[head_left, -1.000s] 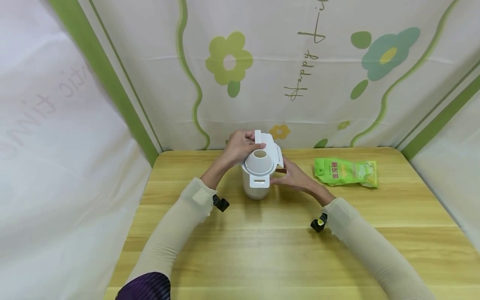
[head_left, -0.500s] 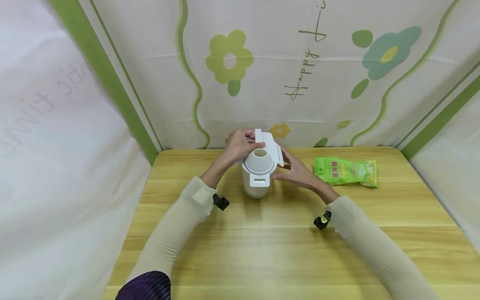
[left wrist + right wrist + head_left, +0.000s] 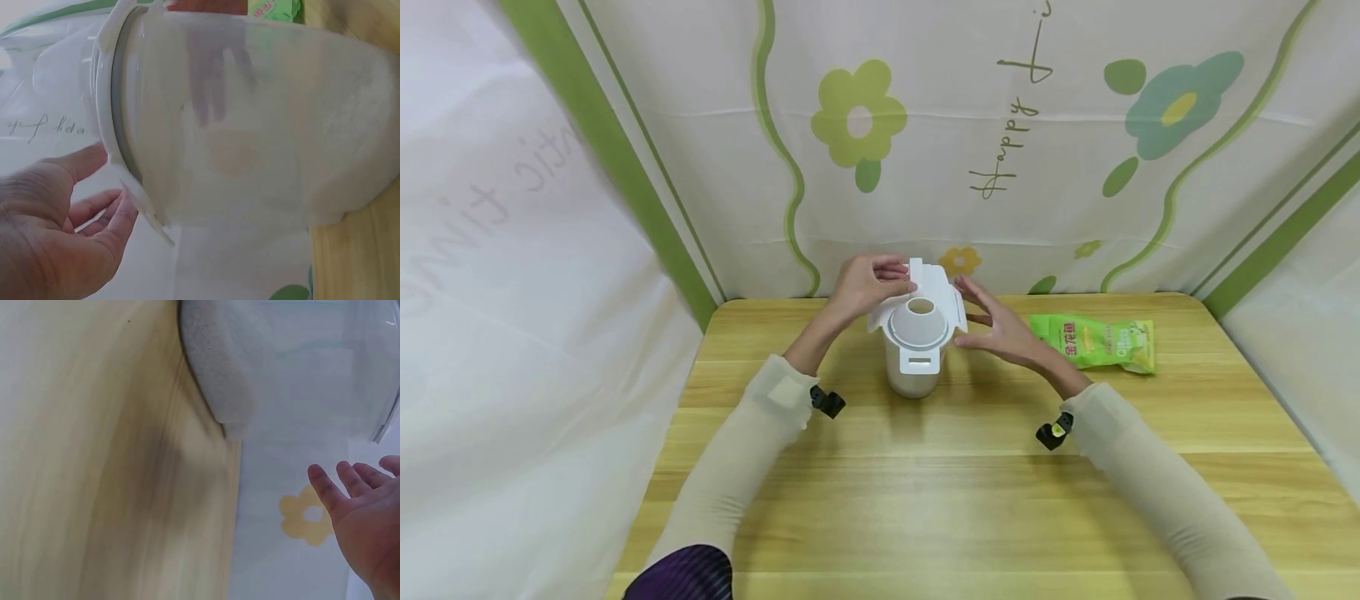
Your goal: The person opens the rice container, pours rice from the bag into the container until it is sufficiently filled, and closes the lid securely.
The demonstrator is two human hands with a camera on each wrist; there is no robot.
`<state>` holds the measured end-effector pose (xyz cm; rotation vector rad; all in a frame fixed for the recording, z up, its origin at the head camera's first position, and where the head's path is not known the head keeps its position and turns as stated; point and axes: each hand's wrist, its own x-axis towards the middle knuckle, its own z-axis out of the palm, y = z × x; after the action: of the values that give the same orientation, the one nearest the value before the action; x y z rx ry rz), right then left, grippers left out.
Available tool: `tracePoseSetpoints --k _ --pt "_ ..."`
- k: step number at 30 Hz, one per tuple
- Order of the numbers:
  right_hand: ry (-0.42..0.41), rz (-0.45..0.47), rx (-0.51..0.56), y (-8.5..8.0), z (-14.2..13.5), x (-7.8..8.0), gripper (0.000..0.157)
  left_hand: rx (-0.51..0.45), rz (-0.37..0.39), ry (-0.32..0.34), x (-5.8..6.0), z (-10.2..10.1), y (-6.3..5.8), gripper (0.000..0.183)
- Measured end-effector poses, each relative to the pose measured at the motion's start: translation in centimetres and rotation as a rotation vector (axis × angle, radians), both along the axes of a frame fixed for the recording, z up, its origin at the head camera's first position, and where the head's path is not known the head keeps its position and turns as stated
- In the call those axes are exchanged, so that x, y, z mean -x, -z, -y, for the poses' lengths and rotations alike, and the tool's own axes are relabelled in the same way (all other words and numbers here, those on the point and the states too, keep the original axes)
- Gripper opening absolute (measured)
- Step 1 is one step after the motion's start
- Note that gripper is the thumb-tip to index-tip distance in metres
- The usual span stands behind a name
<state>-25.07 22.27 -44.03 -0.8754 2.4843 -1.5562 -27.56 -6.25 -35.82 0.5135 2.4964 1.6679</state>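
A translucent container (image 3: 912, 383) stands upright on the table near its back edge. Its white lid (image 3: 934, 283) carries a cone-shaped spout with a hole on top and flaps at the sides. In the left wrist view, pale grainy stuff (image 3: 369, 94) shows at the container's bottom. My left hand (image 3: 867, 285) is at the lid's back left; the thumb tip meets the lid's edge and the loosely bent fingers are right at a side flap (image 3: 147, 206). To the right of the container, my right hand (image 3: 1003, 332) has its fingers spread, holding nothing.
A green packet (image 3: 1093, 343) lies on the wooden table (image 3: 910, 500) to the right, just behind my right wrist. A white curtain (image 3: 925, 167) with printed flowers hangs right behind the table, and more curtain closes in both sides.
My right hand has come away from the container toward the right, its fingers opening out. My left hand has shifted a little left on the lid, uncovering the left flap. The container stays put.
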Motion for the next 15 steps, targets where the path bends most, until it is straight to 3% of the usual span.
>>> tracePoseSetpoints --k 3,7,10,15 --pt "-0.013 -0.018 0.006 -0.4 -0.2 0.1 0.108 0.000 -0.049 0.065 0.0 1.2 0.2 0.056" --pt "-0.012 -0.046 -0.041 -1.1 -0.4 0.1 0.107 0.094 -0.091 0.156 -0.1 3.1 0.2 0.066" --pt "-0.001 -0.067 -0.088 -1.7 -0.4 0.3 0.108 0.178 -0.068 0.225 0.0 4.4 0.3 0.080" --pt "0.004 -0.059 -0.129 -2.6 -0.3 0.4 0.110 0.209 0.005 0.304 0.2 5.6 0.8 0.102"
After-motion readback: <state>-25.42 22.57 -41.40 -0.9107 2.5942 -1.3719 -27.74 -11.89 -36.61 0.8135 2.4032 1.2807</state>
